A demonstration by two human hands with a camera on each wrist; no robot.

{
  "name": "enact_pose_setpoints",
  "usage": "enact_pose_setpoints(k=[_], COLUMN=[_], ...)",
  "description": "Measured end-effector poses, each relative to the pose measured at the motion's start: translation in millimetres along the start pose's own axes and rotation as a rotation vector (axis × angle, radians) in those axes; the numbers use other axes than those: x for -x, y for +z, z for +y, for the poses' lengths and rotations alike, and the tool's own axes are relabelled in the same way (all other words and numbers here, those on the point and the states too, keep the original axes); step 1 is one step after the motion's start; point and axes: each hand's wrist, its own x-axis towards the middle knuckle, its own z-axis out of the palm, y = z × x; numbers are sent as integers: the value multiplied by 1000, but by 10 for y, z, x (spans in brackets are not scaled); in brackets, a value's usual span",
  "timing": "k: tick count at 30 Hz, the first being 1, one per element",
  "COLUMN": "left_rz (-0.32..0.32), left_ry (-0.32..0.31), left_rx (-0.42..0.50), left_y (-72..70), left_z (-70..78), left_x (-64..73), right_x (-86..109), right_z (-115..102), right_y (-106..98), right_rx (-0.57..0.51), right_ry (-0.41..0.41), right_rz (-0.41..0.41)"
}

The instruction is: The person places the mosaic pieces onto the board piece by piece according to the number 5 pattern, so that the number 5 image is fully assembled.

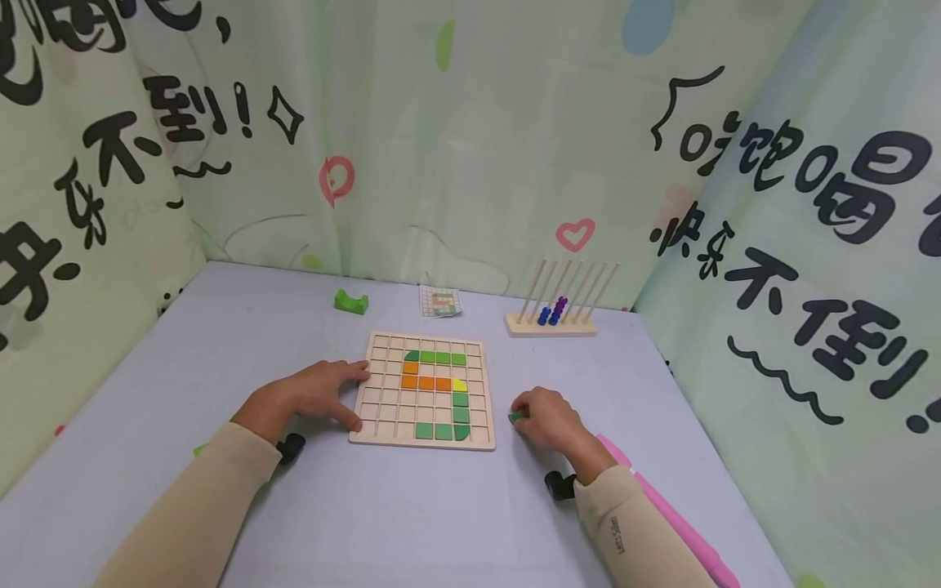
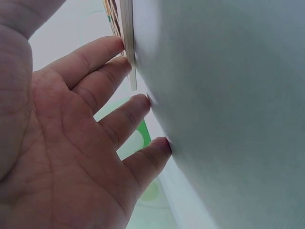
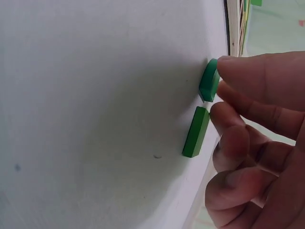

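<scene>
A square wooden grid board (image 1: 382,400) lies on the table, with green, orange and yellow tiles (image 1: 425,383) set in some of its cells. My left hand (image 1: 312,394) rests at its left edge, fingers spread and fairly straight. Two of those fingertips (image 2: 123,63) touch the board's side in the left wrist view. Right of the board, my right hand (image 1: 547,420) pinches a green tile with a rounded side (image 3: 208,81) between thumb and finger, close to the tabletop. A second green block (image 3: 196,132) lies just beside it, near the other, curled fingers.
Behind the board are a green curved block (image 1: 351,302), a small pattern card (image 1: 440,301) and a wooden peg rack (image 1: 551,326) with blue and purple beads. A pink stick (image 1: 676,518) lies by the right forearm. Printed curtains surround the table.
</scene>
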Motion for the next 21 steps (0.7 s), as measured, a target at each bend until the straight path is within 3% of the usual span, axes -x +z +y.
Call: enact_pose_setpoints(k=[9, 21], left_rz=[2, 6], left_ry=[1, -2], left_rx=[5, 0], left_y=[-12, -2], left_z=[20, 4], left_x=[11, -4], right_x=[1, -42], right_z=[-7, 15], right_y=[-11, 0], right_rx=[41, -1], right_ry=[64, 57], right_rz=[-8, 4])
